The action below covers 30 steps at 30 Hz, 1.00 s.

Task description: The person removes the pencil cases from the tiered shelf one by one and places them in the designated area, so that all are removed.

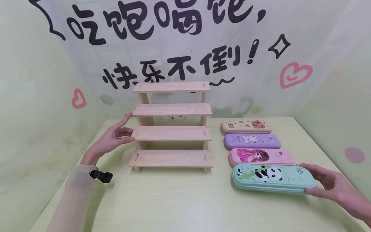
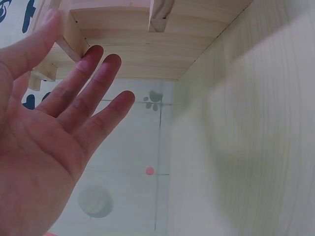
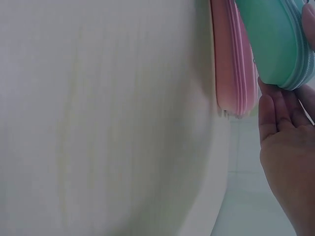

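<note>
A four-tier wooden step shelf [image 1: 171, 133] stands on the table. My left hand [image 1: 111, 138] reaches to its left side, fingers spread and mostly straight, fingertips at the ends of the middle tiers. The left wrist view shows that hand [image 2: 54, 123] palm-side, beside the shelf's wooden boards [image 2: 133, 44]. On the right, my right hand [image 1: 336, 187] grips the right end of a mint-green pencil case [image 1: 272, 178] with panda pictures, thumb on the near side. The right wrist view shows the green case [image 3: 275, 44] raised off the table, beside a pink pencil case [image 3: 231, 64].
Behind the green case lie the pink case [image 1: 261, 157] with a doll picture, a purple case [image 1: 252, 141] and a beige case [image 1: 246, 126], in a row on the pale table [image 1: 174, 203]. A lettered backdrop [image 1: 246, 93] hangs behind the shelf.
</note>
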{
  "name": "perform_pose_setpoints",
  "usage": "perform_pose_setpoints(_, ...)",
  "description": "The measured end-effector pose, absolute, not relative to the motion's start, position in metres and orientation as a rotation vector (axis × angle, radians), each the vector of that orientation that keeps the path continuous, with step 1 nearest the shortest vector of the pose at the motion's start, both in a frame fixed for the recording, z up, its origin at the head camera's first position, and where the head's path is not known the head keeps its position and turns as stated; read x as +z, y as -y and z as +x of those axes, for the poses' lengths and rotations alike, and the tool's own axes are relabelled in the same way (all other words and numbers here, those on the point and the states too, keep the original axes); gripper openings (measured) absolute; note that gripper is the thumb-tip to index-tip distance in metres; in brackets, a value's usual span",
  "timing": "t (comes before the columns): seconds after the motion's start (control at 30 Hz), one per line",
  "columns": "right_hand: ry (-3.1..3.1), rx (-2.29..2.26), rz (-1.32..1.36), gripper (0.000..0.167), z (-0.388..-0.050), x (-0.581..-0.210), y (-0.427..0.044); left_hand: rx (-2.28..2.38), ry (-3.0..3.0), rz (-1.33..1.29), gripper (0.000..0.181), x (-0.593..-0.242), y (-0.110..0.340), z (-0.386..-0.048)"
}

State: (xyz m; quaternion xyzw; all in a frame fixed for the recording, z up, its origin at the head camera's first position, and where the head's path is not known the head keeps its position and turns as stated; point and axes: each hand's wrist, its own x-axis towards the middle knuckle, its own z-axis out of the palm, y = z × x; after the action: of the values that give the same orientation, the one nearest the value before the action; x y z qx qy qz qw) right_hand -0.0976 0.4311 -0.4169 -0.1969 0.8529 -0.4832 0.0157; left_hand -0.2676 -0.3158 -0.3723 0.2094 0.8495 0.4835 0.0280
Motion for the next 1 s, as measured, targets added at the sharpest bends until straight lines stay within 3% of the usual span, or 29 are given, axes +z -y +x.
perform_pose_setpoints(1.0,-2.847,-1.247,-0.574,0.073,-0.106,-0.435,-0.440,1.481,-2.635,0.648,0.101,-0.373,0.316,-0.267)
